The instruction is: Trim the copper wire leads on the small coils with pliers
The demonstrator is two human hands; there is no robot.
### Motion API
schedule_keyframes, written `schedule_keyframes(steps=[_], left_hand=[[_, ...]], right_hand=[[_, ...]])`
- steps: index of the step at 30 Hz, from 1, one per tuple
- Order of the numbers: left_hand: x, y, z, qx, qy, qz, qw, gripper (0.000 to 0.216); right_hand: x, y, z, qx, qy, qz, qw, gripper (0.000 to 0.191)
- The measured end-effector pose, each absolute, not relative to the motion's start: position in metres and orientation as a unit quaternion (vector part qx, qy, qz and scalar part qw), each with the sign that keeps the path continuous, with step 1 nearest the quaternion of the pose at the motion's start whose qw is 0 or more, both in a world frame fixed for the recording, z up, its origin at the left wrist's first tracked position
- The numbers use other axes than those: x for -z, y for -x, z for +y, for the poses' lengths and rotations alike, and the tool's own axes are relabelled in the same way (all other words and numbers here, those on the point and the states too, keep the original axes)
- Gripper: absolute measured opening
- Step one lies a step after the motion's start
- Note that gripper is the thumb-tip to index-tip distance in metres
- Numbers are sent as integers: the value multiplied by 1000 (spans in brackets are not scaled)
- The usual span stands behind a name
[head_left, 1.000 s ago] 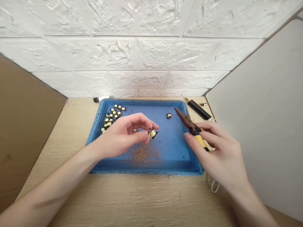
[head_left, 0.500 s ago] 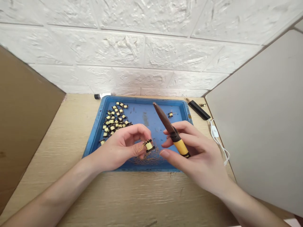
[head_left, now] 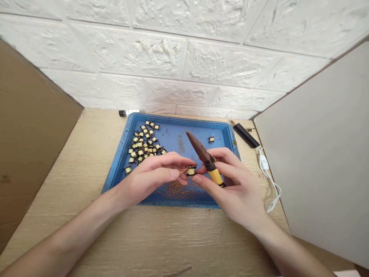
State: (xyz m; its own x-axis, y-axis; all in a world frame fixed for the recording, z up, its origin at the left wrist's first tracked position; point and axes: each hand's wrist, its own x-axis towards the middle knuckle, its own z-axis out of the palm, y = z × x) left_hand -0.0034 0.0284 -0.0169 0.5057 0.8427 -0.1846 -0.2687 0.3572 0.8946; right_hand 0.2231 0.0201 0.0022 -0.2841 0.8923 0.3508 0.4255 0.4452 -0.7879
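My left hand (head_left: 150, 175) pinches a small yellow and black wound component (head_left: 190, 169) with thin wire leads, over the front of a blue tray (head_left: 121, 148). My right hand (head_left: 230, 181) is closed round the yellow handles of rusty brown pliers (head_left: 201, 153), whose nose points up and to the left; its thumb and forefinger also touch the component. Beneath both hands lies a heap of cut copper wire bits (head_left: 177, 189).
Several more yellow and black components (head_left: 144, 144) lie in the tray's left half and one single component (head_left: 211, 139) at the back right. A black tool (head_left: 245, 135) with a white cable (head_left: 269, 181) lies right of the tray. Cardboard panels stand on both sides.
My right hand picked up the pliers from the tray's right edge and brought them to the component. Both hands now meet on it. The camera view shifted slightly.
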Motion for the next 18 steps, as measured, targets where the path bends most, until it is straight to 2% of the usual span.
schedule_keyframes(steps=[7,13,18], left_hand=[[13,-1,27,-369,-425,385,732,21],[12,1,27,-403,-360,332,773,21],[12,1,24,-384,-325,344,793,25]], right_hand=[[3,-224,24,-286,437,-755,395,10],[0,-228,22,-307,448,-735,406,5],[0,-228,20,-332,446,-718,418,11]])
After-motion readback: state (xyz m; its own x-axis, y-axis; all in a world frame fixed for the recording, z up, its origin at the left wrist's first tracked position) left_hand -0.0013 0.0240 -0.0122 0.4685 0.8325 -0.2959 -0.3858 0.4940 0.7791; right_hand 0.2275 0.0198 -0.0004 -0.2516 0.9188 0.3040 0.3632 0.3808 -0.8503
